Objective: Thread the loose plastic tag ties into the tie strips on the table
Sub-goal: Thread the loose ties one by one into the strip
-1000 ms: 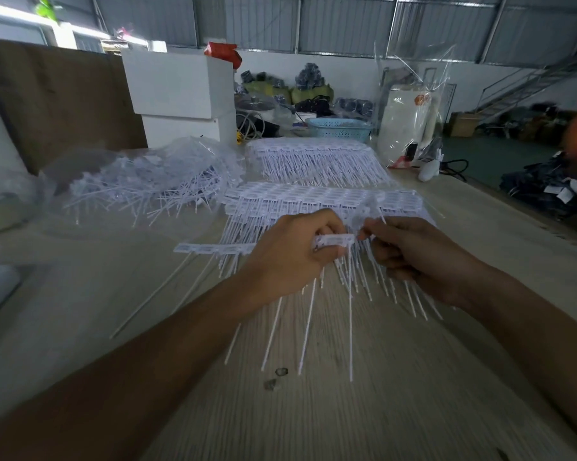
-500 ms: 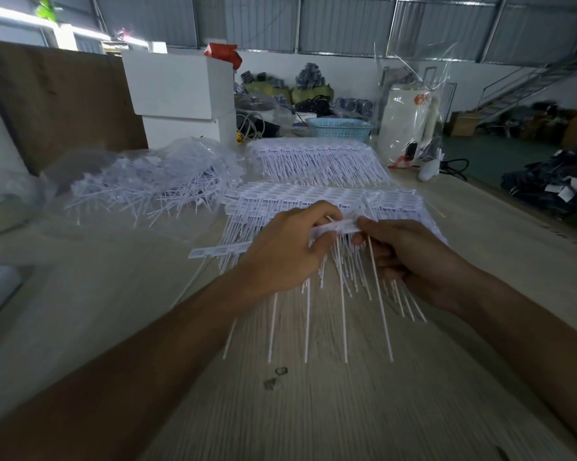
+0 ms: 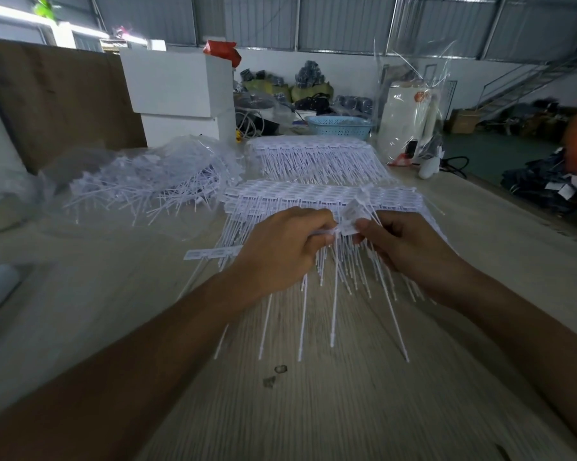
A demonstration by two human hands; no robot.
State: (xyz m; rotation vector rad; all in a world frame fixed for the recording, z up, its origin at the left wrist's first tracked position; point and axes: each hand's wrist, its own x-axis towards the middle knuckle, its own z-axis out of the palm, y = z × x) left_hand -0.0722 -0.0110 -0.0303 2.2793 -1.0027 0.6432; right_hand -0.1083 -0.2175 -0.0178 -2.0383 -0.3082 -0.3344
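My left hand [image 3: 280, 251] grips a white tie strip [image 3: 214, 252] whose left end sticks out past my knuckles, with long white tails hanging down toward me. My right hand [image 3: 410, 251] pinches a loose white tag tie [image 3: 353, 212] by its flat head, right at the strip's right end. The two hands almost touch above the wooden table [image 3: 347, 410]. Behind them lies a stack of finished tie strips [image 3: 313, 194]. A heap of loose ties [image 3: 154, 184] in clear plastic sits at the left.
A second stack of strips [image 3: 317, 154] lies further back. White boxes [image 3: 177, 84], a brown board [image 3: 57, 98], a blue basket [image 3: 338, 125] and a plastic-wrapped white container [image 3: 410, 121] stand at the far edge. Two small bits [image 3: 275, 374] lie on the table near me.
Both hands have lifted the strip a little and drawn closer together. My right hand has brought the tag's head up to the strip's end, and the hanging tails have swung.
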